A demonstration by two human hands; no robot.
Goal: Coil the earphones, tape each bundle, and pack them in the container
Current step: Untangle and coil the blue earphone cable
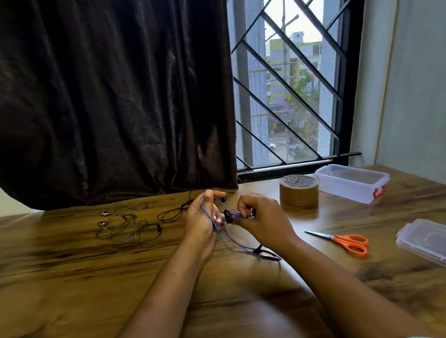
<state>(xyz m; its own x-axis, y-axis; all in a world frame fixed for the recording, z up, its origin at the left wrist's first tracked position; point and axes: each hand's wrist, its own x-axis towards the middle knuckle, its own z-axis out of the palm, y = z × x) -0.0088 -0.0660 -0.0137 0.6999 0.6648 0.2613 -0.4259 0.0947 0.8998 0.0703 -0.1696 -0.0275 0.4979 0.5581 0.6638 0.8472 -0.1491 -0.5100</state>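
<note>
Blue-corded earphones (231,240) are looped around my left hand (202,218), which is held upright above the table with the cord running across its palm. My right hand (262,216) pinches the blue cord close to a black earbud between the two hands. The cord's loose end with a black plug trails on the table below my right wrist. A grey earphone set (126,224) lies tangled at the left. A black earphone set (175,213) lies behind my left hand. The clear container (352,180) stands open at the back right.
A brown tape roll (299,190) stands beside the container. Orange-handled scissors (344,241) lie to the right of my hands. The container's clear lid (435,244) rests near the table's right edge. A dark curtain and a barred window are behind the wooden table (92,268).
</note>
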